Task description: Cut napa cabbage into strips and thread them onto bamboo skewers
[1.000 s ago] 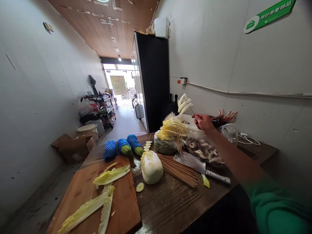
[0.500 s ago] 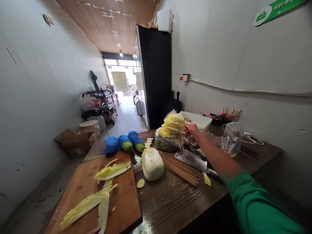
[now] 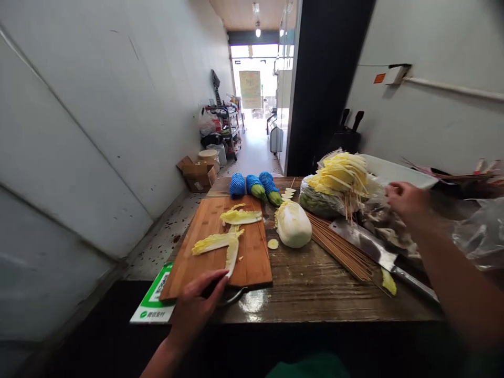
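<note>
Along the front edge of the wooden cutting board [image 3: 252, 268], my left hand [image 3: 199, 299] pinches the white end of a napa cabbage leaf [image 3: 232, 254] between thumb and finger. Other cabbage leaves [image 3: 241, 217] lie farther up the board, near a thin skewer along its right side. My right hand [image 3: 405, 202] is in the air, fingers curled and nothing visible in them. It is a little right of a heap of skewered yellow cabbage leaves [image 3: 342, 170], whose sticks point down toward the front. A napa cabbage head [image 3: 293, 224] rests right of the board.
A cleaver [image 3: 366, 244] lies over a bundle of bamboo skewers [image 3: 338, 247], its handle toward the right front. Blue-netted green vegetables [image 3: 258, 189] sit behind the board. A white tray [image 3: 397, 170] and clear plastic bags [image 3: 480, 236] are at right. A green payment sign [image 3: 153, 302] sticks out under the board.
The view has turned left and down. My right hand has let go of the skewered leaves and drawn away to the right. My left hand has come fully into view at the leaf's end.
</note>
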A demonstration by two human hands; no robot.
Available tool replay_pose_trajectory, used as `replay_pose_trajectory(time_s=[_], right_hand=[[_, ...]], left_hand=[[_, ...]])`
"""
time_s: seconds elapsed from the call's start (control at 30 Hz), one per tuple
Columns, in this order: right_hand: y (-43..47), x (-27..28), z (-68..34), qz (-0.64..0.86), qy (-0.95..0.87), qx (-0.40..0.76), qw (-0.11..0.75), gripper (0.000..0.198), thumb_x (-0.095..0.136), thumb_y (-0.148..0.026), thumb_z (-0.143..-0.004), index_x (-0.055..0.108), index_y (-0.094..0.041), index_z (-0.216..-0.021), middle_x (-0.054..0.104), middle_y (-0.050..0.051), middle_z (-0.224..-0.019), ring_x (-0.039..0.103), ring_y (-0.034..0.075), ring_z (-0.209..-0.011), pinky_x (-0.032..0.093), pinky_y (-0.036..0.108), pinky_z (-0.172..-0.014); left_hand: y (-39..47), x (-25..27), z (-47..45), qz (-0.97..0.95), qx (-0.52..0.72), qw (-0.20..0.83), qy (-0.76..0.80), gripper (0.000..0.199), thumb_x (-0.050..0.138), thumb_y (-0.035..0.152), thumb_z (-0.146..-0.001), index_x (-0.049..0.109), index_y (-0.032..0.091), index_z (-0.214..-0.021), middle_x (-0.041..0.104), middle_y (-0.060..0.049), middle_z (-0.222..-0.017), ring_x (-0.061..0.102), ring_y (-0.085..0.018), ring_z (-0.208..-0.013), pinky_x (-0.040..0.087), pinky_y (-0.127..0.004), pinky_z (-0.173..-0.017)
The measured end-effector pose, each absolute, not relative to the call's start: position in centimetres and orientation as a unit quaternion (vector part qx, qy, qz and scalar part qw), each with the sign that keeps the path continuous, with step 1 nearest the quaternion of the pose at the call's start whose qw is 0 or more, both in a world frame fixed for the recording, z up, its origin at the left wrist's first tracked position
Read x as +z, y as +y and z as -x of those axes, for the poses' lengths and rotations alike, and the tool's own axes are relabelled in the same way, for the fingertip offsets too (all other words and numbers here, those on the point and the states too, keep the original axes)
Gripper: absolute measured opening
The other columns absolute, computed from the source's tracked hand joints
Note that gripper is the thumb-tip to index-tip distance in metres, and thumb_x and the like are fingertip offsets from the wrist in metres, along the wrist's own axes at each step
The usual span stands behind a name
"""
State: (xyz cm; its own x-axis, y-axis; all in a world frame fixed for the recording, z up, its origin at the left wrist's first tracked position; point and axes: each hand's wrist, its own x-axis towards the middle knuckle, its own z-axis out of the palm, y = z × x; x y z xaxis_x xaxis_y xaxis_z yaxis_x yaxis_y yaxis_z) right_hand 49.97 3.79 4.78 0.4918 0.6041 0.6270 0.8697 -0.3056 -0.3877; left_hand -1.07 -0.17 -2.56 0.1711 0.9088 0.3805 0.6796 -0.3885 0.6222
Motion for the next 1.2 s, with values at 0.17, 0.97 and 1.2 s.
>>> replay_pose_trajectory(time_s=[0.17, 0.97, 1.2], right_hand=[[-2.0, 2.3, -44.8, 0.715, -0.492, -0.311, 0.387, 0.029, 0.047, -0.028, -0.081, 0.064, -0.015, -0.099, 0.066, 0.013, -0.087, 0.058, 0.020, -0.074, 0.041, 0.028, -0.068], [6.5, 1.0, -20.0, 0.653, -0.745, 0.085, 0.109, 0.029, 0.046, -0.024, -0.085, 0.052, -0.005, -0.107, 0.059, 0.019, -0.103, 0.060, 0.025, -0.091, 0.047, 0.031, -0.071], [8.1, 0.4, -19.9, 0.669, -0.725, 0.123, 0.105, 0.025, 0.055, -0.008, -0.072, 0.059, -0.007, -0.097, 0.062, 0.019, -0.102, 0.059, 0.024, -0.096, 0.044, 0.027, -0.077]], left_hand=[[0.3, -2.2, -0.1, -0.745, 0.341, 0.015, 0.572, 0.057, 0.059, 0.051, -0.069, 0.056, 0.018, -0.115, 0.060, -0.012, -0.110, 0.054, -0.027, -0.103, 0.041, -0.042, -0.091], [8.3, 1.4, 1.9, -0.848, 0.172, 0.093, 0.492, 0.017, 0.052, 0.034, -0.074, 0.064, 0.022, -0.076, 0.055, -0.008, -0.115, 0.055, -0.021, -0.101, 0.042, -0.032, -0.085], [5.2, 1.2, 2.1, -0.698, 0.408, 0.149, 0.569, 0.028, 0.059, 0.042, -0.071, 0.067, 0.017, -0.082, 0.062, -0.007, -0.096, 0.060, -0.017, -0.077, 0.048, -0.030, -0.072]])
